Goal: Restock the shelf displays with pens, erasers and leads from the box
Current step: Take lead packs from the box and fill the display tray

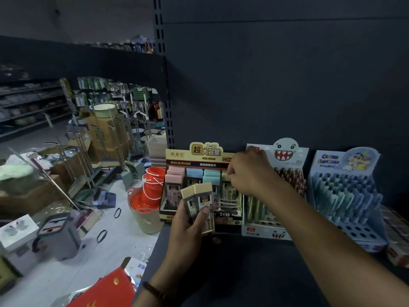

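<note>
The left hand (188, 227) grips two yellow-capped lead cases (200, 200), upright, in front of the lead display (205, 151) on the dark shelf (243, 273). The right hand (250, 171) reaches into the display's right column with its fingers curled; whether they pinch a case is unclear. Two pen displays (345, 191) stand just to the right. Orange buckets (152, 180) sit on the floor to the left.

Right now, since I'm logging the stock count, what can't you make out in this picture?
- Head view: whether the right hand holds anything; its own back hides the fingertips in the lead display.
- Small print on the lead cases in the left hand: blurred, too small.
- Packages at the right: cut off by the frame edge.
</note>
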{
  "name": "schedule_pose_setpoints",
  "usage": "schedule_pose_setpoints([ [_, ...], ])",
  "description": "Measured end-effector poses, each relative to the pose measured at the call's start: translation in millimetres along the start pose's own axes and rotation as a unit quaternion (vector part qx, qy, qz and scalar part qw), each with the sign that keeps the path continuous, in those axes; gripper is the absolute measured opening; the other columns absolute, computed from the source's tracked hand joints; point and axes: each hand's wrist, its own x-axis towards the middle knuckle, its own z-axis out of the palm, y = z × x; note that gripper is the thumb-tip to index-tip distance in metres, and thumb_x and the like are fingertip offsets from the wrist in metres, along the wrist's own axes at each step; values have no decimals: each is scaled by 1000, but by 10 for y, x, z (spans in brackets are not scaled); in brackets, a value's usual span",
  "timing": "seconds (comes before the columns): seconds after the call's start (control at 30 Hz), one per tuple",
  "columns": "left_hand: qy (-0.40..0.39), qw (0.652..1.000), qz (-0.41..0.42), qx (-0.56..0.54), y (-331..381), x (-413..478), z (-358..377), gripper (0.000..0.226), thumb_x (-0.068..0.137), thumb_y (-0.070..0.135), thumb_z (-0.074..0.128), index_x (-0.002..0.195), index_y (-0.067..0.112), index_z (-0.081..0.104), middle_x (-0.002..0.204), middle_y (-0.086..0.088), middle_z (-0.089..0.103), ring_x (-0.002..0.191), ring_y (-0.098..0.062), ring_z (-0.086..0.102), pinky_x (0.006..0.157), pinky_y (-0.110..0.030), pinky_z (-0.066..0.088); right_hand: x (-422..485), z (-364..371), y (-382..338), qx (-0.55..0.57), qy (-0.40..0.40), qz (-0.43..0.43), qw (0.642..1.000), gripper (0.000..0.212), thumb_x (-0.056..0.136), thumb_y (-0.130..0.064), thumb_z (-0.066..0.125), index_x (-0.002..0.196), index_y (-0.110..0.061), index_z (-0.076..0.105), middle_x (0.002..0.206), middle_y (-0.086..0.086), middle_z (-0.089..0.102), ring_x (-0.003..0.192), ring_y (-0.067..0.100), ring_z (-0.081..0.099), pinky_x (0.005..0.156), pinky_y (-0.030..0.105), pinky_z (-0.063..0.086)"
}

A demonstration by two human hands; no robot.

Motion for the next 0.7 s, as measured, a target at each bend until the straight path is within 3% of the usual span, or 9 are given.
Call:
schedule_pose_setpoints([
  [0.07, -8, 1000, -3, -6, 22, -1, 8, 32, 106, 7, 59, 134, 20, 57, 117, -9, 76, 100, -37, 78, 66, -63, 64, -62, -72, 9, 39, 13, -14, 999, 24, 99, -34, 66, 119, -32, 79, 114, -3, 73, 112, 22, 56, 108, 44, 40],
  [0.13, -10, 1000, 6, -7, 26, 1, 10, 32, 106, 6, 59, 134, 20, 57, 119, -10, 77, 102, -39, 77, 72, -67, 62, -168, -150, -11, 148, 4, -37, 988, 28, 103, -37, 63, 128, -31, 74, 115, -7, 71, 106, 12, 59, 101, 38, 46],
  [0.2, -16, 1000, 9, -11, 38, -7, 24, 31, 106, 7, 59, 133, 21, 57, 119, -11, 76, 102, -40, 77, 72, -65, 61, -286, -188, -52, 244, -34, -62, 967, 28, 102, -38, 66, 128, -31, 73, 111, -16, 69, 97, -3, 59, 87, 26, 48],
  [0.27, -21, 999, -1, -27, 67, -22, 24, 30, 105, 7, 59, 132, 21, 57, 118, -12, 76, 99, -40, 78, 66, -59, 61, -354, -157, -105, 262, -61, -90, 959, 27, 99, -39, 71, 126, -34, 74, 104, -24, 64, 92, -8, 58, 78, 18, 43],
  [0.4, -31, 999, 6, -17, 80, -34, 24, 30, 104, 10, 62, 132, 22, 58, 115, -13, 77, 97, -40, 78, 60, -51, 62, -337, -69, -119, 300, -62, -89, 948, 20, 95, -30, 79, 114, -35, 80, 94, -26, 70, 86, -11, 63, 75, 13, 43],
  [0.53, -12, 1000, 26, -6, 45, -34, 2, 21, 106, 21, 61, 125, 29, 61, 112, -17, 76, 91, -47, 75, 49, -41, 58, -324, -122, 62, 369, -61, -68, 925, 23, 93, -22, 80, 109, -39, 80, 95, -19, 77, 91, -2, 72, 87, 32, 62],
  [0.63, 32, 999, 32, 14, -22, -7, -33, 16, 111, 22, 52, 121, 30, 61, 114, -13, 74, 98, -42, 75, 54, -52, 62, -337, -224, 252, 458, -3, -44, 888, 41, 95, -7, 77, 126, -35, 76, 94, -10, 76, 82, 13, 77, 83, 40, 66],
  [0.7, 50, 996, 52, 45, -52, 18, -35, 21, 111, 17, 50, 117, 34, 62, 113, -9, 73, 101, -38, 74, 61, -61, 63, -325, -241, 359, 434, 56, -31, 899, 39, 96, -9, 77, 124, -37, 77, 94, -13, 76, 80, 12, 75, 85, 41, 64],
])
